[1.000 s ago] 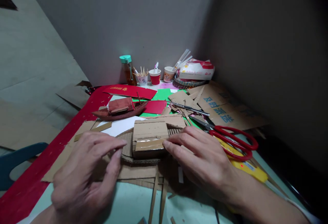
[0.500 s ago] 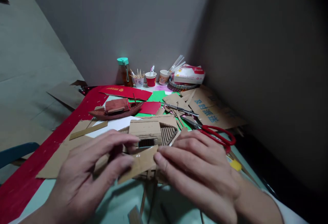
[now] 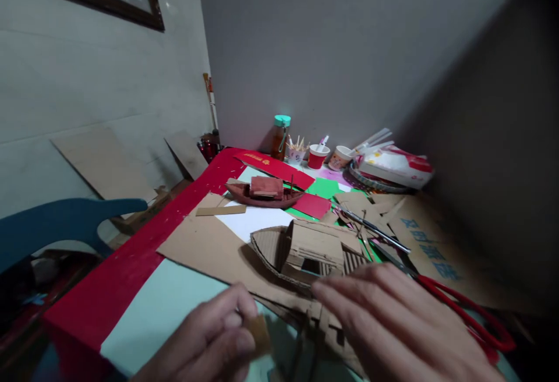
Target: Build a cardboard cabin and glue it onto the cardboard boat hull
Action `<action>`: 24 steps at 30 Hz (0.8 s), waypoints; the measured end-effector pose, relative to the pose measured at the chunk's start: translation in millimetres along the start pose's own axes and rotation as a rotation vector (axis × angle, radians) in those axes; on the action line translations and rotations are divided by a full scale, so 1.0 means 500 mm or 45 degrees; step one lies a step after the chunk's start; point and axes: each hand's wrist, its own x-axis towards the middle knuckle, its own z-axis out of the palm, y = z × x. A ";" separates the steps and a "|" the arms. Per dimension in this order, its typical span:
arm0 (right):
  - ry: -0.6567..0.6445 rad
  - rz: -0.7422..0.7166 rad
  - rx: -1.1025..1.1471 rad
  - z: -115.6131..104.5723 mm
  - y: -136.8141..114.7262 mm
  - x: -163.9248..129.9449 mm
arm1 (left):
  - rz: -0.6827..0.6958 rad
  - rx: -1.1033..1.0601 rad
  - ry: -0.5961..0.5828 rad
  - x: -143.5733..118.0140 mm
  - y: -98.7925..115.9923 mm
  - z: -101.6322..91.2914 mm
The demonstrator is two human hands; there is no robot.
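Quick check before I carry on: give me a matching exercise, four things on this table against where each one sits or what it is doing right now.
Things:
1. cardboard boat
2. red boat
3. scissors
4. small cardboard piece

Places or states:
A. pinched in the left hand fingers
B. red handles, partly under the right hand
C. farther back, on red and green paper
D. on a brown cardboard sheet, just beyond both hands

Pairs: 1-D, 2-C, 3-B, 4-A
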 end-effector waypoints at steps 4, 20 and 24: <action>-0.401 0.073 -0.012 0.023 0.009 0.088 | 0.166 -0.065 0.582 -0.001 0.007 -0.065; -1.145 0.037 -0.140 0.334 -0.026 0.346 | 0.477 -0.380 0.849 0.013 0.005 -0.122; -0.967 0.219 -0.022 0.288 -0.024 0.350 | 0.572 -0.414 0.951 0.015 0.014 -0.120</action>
